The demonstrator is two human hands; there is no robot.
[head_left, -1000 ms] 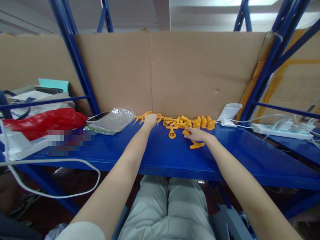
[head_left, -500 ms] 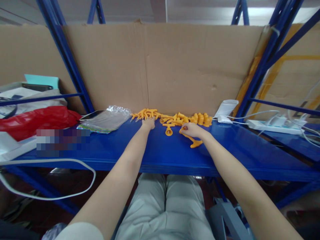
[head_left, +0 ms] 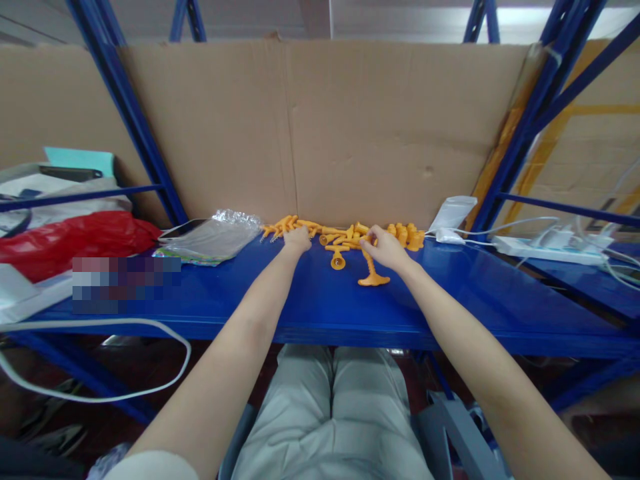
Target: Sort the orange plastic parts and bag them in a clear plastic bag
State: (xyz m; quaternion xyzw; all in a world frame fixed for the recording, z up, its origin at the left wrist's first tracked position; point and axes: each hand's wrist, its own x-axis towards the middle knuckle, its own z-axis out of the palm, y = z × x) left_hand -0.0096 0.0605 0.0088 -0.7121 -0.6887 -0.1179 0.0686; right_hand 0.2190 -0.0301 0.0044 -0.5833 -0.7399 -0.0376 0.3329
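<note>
My right hand (head_left: 386, 247) pinches the upper end of an orange T-shaped handle with a ridged stem (head_left: 373, 275); its crossbar points towards me, near the blue surface. My left hand (head_left: 298, 239) reaches into a heap of orange branching pieces (head_left: 280, 227) at the back, its fingertips too hidden to show a grip. Between my hands lies another orange piece with a round cup end (head_left: 338, 260). Behind it are several loose orange parts (head_left: 345, 237). A group of stubby orange parts (head_left: 411, 237) stands right of my right hand.
Clear plastic bags (head_left: 217, 237) lie left of the heap on the blue shelf (head_left: 320, 307). Cardboard (head_left: 360, 133) closes off the back. At right are a white adapter (head_left: 449, 235) and a power strip (head_left: 545, 250) with cables. A red bag (head_left: 85, 240) lies far left.
The T-shaped handle has swung from slanting rightwards to pointing nearly straight towards me. My right hand has shifted slightly left and back. My left hand stays at the heap.
</note>
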